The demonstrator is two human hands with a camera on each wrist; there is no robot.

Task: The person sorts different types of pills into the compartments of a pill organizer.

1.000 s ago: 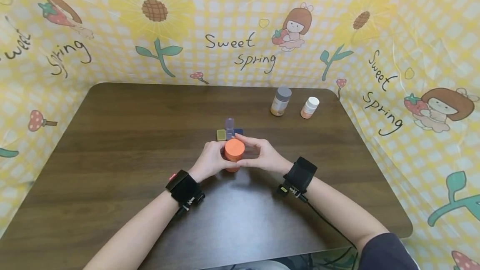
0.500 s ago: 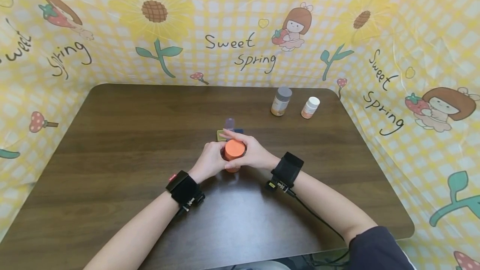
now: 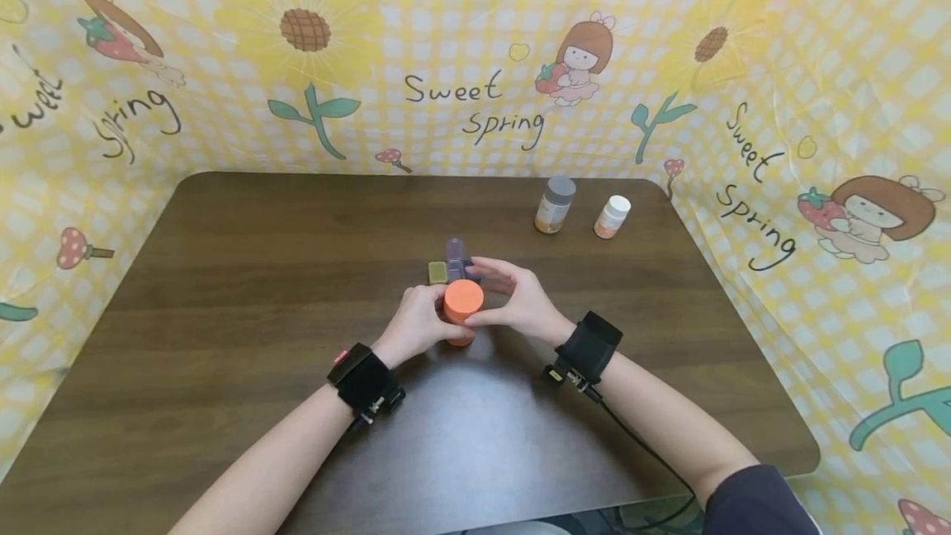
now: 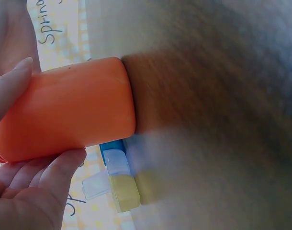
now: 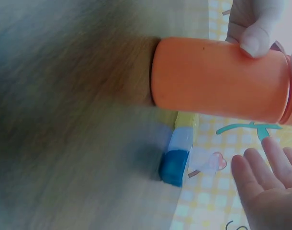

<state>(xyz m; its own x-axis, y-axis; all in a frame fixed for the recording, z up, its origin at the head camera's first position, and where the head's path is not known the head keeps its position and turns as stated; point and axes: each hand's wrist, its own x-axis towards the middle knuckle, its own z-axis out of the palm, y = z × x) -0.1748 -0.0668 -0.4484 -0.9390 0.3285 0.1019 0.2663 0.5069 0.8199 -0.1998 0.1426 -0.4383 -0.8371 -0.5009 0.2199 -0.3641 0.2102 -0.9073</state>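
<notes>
An orange bottle with a round orange cap stands upright on the table, seen from above in the head view. My left hand grips its body from the left, thumb on the near side and fingers on the far side. At the cap's right, my right hand has its fingers spread, with the thumb tip right at the cap's edge. In the right wrist view those fingers are apart from the bottle. Just behind is a small pill box with yellow, pale purple and blue compartments; the purple one's clear lid is raised.
Toward the back right of the brown table stand a grey-capped bottle and a smaller white-capped bottle. A yellow checked cloth hangs behind and at both sides. A black cable runs along the right forearm.
My right hand closed in over the cap half a second ago, its fingers covering part of the pill box. It has since drawn back right and spread. The left hand keeps its grip.
</notes>
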